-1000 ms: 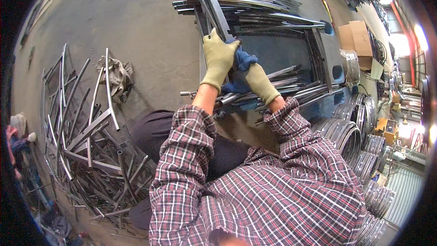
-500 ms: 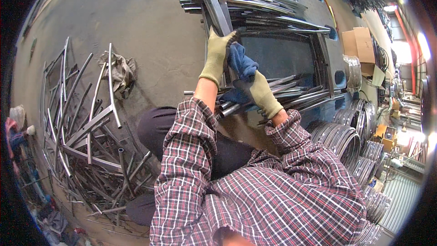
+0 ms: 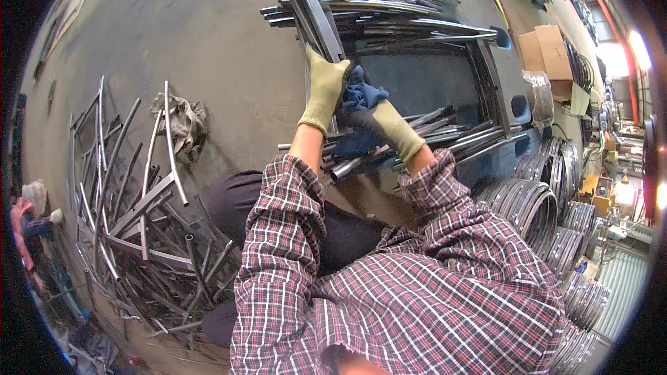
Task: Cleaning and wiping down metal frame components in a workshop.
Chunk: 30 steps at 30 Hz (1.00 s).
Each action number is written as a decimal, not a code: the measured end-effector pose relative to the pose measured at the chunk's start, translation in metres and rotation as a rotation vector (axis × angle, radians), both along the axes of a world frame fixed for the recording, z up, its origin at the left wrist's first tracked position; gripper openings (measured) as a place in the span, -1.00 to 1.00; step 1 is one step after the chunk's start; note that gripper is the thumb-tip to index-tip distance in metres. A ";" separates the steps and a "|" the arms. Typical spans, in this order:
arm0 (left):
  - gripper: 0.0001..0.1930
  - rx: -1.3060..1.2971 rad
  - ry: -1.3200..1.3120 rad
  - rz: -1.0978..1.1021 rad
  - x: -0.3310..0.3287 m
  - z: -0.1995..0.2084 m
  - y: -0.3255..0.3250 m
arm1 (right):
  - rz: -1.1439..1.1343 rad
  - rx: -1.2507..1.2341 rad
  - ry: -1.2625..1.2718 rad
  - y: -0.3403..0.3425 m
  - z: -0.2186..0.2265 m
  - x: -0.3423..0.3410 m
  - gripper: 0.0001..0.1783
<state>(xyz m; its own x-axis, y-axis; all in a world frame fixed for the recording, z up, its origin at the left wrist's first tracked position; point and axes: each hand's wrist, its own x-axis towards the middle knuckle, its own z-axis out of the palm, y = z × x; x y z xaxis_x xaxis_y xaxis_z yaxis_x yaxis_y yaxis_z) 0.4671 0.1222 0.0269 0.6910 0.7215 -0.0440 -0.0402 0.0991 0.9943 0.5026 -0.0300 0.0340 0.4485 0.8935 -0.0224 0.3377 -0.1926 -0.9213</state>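
My left hand, in a pale yellow-green work glove with dark fingertips, is closed round a flat-sided metal bar on the left side of a frame. Beside it, my right hand in a matching glove is closed on a crumpled blue cloth. The cloth presses against the bar close to my left fingers, and more blue fabric hangs below my right hand. Bundles of shiny thin metal tubes lie across the far part of the frame. Further tubes lie across its near part.
Bent metal pieces lie in a tangled heap at the left, with a grey-brown rag beside them. Stacks of metal hoops stand at the right. Behind them sits an open cardboard box. Under the frame is a grey-blue slab with holes.
My hands and the cloth have shifted slightly left and nearer to me, and the cloth is more bunched up. The whole view has shifted a little. Both hands keep their grip.
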 end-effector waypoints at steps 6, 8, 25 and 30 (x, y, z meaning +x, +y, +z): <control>-0.23 0.065 -0.206 0.046 0.007 0.029 -0.006 | 0.096 0.025 -0.347 -0.005 0.025 -0.001 -0.69; -0.24 -0.095 -0.159 -0.023 0.000 0.020 -0.010 | 0.029 -0.046 -0.179 -0.013 0.031 -0.007 -0.71; -0.18 -0.734 -0.078 -0.265 0.001 0.002 -0.025 | -0.029 -0.186 -0.640 -0.031 -0.017 -0.011 -0.79; -0.35 -0.309 0.256 -0.165 -0.011 -0.007 -0.002 | -0.073 -0.165 -0.495 -0.007 0.004 -0.040 -0.73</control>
